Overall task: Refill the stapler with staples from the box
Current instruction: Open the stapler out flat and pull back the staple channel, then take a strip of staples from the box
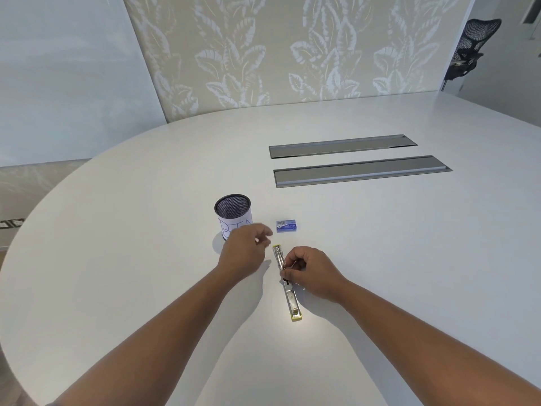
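A stapler (pixel 290 298) lies opened out flat on the white table (pixel 380 259), a long metal strip with yellow ends running from near to far. My right hand (pixel 310 272) curls over its middle and pinches a thin strip of staples there. My left hand (pixel 244 247) hovers just left of the stapler's far end, fingers loosely curled and blurred, holding nothing that I can see. A small blue staple box (pixel 286 226) sits closed a little beyond the stapler.
A black mesh pen cup (pixel 233 215) with a white paper label stands behind my left hand. Two long grey cable hatches (pixel 361 170) are set into the table farther back. A black office chair (pixel 468 48) stands at the far right.
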Available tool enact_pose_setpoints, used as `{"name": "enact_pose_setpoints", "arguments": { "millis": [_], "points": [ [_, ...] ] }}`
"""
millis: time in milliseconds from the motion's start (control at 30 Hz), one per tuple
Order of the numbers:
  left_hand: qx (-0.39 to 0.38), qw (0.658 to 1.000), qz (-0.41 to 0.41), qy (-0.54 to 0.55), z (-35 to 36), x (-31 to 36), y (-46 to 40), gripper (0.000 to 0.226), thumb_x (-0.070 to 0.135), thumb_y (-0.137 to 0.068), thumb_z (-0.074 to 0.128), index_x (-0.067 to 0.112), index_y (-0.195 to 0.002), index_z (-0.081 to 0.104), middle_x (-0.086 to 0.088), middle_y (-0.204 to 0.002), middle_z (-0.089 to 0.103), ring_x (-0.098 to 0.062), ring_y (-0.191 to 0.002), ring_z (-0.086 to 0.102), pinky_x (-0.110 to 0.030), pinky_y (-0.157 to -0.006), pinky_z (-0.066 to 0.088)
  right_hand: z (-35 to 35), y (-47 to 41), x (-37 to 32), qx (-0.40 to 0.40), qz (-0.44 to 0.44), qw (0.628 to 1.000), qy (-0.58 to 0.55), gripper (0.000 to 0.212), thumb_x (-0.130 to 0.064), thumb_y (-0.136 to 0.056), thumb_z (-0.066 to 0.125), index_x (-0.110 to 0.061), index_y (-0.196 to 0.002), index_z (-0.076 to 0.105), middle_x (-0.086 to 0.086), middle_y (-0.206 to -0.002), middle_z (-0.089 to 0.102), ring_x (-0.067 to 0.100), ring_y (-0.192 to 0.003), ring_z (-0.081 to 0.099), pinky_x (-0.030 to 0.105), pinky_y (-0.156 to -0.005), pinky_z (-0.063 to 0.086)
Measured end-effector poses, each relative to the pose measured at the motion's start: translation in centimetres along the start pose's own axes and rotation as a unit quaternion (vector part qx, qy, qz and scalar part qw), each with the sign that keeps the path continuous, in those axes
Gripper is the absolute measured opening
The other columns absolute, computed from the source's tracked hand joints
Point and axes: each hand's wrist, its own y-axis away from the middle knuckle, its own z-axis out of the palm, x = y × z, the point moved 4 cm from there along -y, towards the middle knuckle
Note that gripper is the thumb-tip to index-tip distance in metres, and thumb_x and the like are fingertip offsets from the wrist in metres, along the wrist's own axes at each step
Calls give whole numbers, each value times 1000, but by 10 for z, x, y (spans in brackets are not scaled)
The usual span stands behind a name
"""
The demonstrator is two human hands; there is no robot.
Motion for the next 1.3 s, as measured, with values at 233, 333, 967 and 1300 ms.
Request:
{"name": "enact_pose_setpoints", "arguments": {
  "millis": [233,333,967,1300],
  "points": [
    [129,979,58,-149,-58,31,-33,21,15,-92,59,24,-100,76,0,-97,77,-32,-95,65,-40,-81,53,0,0,0,1,2,1000,0,17,-16,-80,79,-26,-77,66,8,-81,77,30,-81,75,40,-77,58],
    [106,981,-3,-164,-69,23,-46,24,12,-88,55,25,-91,75,3,-87,73,-29,-86,63,-34,-71,49,0,0,-1,-1,2,1000,0,17,-15,-81,79,-26,-78,66,8,-82,78,29,-81,75,38,-74,56],
    [37,978,-81,-191,-77,6,-65,29,5,-80,58,29,-86,73,8,-97,71,-23,-89,66,-30,-68,46,-1,-2,1,-5,-5,1000,10,14,-16,-82,80,-22,-83,68,9,-84,77,30,-84,75,41,-79,58],
    [148,973,52,-170,-65,25,-47,19,16,-87,60,26,-98,73,4,-94,75,-27,-91,65,-36,-77,51,-1,-1,0,-4,-5,1000,10,16,-15,-82,80,-24,-80,67,8,-84,77,31,-83,74,37,-75,56]
  ]
}}
